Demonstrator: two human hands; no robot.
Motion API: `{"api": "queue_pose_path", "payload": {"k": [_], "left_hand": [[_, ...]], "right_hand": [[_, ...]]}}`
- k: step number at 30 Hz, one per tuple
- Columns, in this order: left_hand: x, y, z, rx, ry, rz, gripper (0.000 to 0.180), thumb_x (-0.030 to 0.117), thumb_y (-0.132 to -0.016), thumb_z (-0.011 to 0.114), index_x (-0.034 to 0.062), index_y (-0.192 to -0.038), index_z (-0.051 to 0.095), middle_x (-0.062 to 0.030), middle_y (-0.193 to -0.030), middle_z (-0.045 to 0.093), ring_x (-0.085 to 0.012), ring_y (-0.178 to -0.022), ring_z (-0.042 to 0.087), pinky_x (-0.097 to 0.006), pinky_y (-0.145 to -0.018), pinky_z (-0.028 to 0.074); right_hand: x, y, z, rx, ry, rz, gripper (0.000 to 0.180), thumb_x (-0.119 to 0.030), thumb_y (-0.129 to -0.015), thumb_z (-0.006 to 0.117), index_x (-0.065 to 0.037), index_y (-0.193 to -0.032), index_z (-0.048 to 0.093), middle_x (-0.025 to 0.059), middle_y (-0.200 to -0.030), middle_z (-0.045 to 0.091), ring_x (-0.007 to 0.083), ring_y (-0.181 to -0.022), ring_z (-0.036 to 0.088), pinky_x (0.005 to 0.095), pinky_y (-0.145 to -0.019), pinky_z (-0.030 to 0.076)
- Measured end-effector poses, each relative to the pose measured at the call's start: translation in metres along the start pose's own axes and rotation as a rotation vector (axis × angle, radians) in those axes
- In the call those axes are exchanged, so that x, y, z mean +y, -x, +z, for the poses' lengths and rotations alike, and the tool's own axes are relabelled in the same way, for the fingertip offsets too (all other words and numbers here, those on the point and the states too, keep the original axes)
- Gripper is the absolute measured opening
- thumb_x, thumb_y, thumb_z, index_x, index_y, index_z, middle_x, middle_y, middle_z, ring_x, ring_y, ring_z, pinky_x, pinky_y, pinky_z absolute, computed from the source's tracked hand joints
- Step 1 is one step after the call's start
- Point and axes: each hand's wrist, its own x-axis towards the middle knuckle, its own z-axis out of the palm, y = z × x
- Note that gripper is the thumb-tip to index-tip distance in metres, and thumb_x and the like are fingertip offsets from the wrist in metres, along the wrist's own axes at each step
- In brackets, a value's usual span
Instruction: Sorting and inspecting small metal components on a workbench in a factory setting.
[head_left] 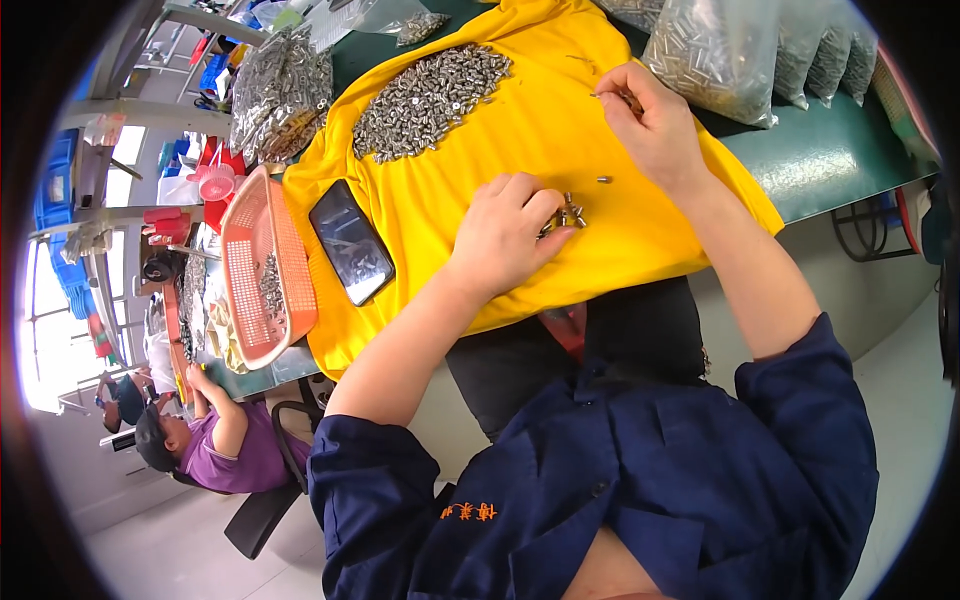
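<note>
My left hand rests on the yellow cloth with its fingers curled and thumb drawn in. Next to its fingertips lies a small cluster of short silvery metal fasteners, some partly hidden under the fingers. Farther right, my right hand is raised over the cloth, thumb and forefinger pinched together. Small metal pieces show inside its bent fingers. One loose fastener lies between the two hands. Toward the far left of the cloth, a large pile of similar metal fasteners is spread out.
A black phone lies left of my left hand, beside a pink plastic basket with metal parts. Clear bags of metal parts stand far right, another bag far left. A co-worker in purple sits at left.
</note>
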Motion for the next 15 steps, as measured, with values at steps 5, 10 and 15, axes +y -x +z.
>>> {"api": "queue_pose_path", "payload": {"k": [5,10,15], "left_hand": [[-0.002,-0.002,0.002,0.017,0.011,0.031,0.023,0.014,-0.061,0.066,0.0072,-0.078,0.051,-0.0089,-0.073,0.05,-0.0273,-0.07,0.05,-0.035,-0.062,0.041],[-0.003,0.001,0.004,0.085,0.005,0.047,0.019,0.014,-0.063,0.065,0.0083,-0.075,0.052,-0.0079,-0.068,0.05,-0.0263,-0.065,0.052,-0.035,-0.058,0.042],[-0.01,0.014,0.01,0.149,0.003,0.036,0.013,0.02,-0.068,0.061,0.0101,-0.072,0.053,-0.0056,-0.065,0.052,-0.0239,-0.063,0.054,-0.034,-0.056,0.044]], "right_hand": [[0.007,-0.002,0.0,-0.008,-0.01,0.001,0.007,-0.007,-0.074,0.051,-0.002,-0.08,0.05,0.0029,-0.06,0.048,0.0078,-0.051,0.043,0.0211,-0.049,0.037],[0.003,-0.004,-0.002,-0.011,0.036,0.017,0.006,-0.003,-0.075,0.05,-0.002,-0.081,0.05,0.0028,-0.062,0.048,0.0075,-0.054,0.043,0.0208,-0.051,0.038],[0.004,-0.001,0.006,-0.037,0.086,-0.014,0.005,-0.003,-0.077,0.049,-0.002,-0.081,0.05,0.0042,-0.068,0.049,0.0091,-0.061,0.047,0.0213,-0.057,0.04]]}}
